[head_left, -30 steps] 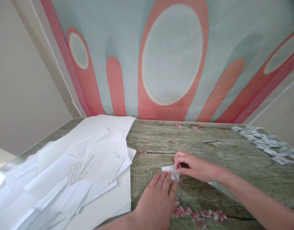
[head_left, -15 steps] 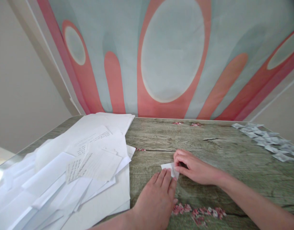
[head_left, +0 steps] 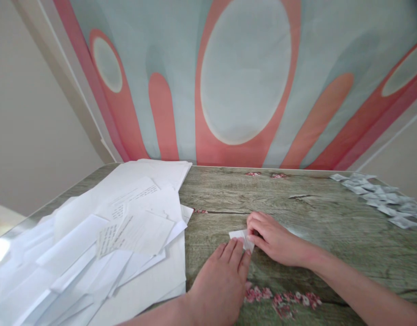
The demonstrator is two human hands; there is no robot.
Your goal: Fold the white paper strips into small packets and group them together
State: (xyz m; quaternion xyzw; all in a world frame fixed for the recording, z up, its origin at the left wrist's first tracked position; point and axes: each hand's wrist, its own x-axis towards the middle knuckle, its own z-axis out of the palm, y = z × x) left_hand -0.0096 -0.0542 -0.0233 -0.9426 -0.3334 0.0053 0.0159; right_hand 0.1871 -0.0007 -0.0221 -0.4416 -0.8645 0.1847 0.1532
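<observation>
On the table just right of centre lies a small white folded paper point(head_left: 238, 234). My left hand point(head_left: 220, 278) rests on its near edge, fingers stretched out flat and pressing it against the wood. From the right, my right hand point(head_left: 274, 240) pinches the paper's right corner between thumb and curled fingers. Part of the paper is hidden under both hands. Left of my hands spreads a large heap of loose white paper sheets point(head_left: 136, 231), some with printed text.
Several small folded paper pieces point(head_left: 381, 197) sit in rows at the table's far right. The wood-grain table point(head_left: 222, 190) has pink flower prints. Behind its far edge hangs a red and grey-blue patterned cloth point(head_left: 242, 156).
My right hand's thumb and fingers have shifted very slightly at the paper's corner. My left hand stays flat in the same place. The view has moved a touch.
</observation>
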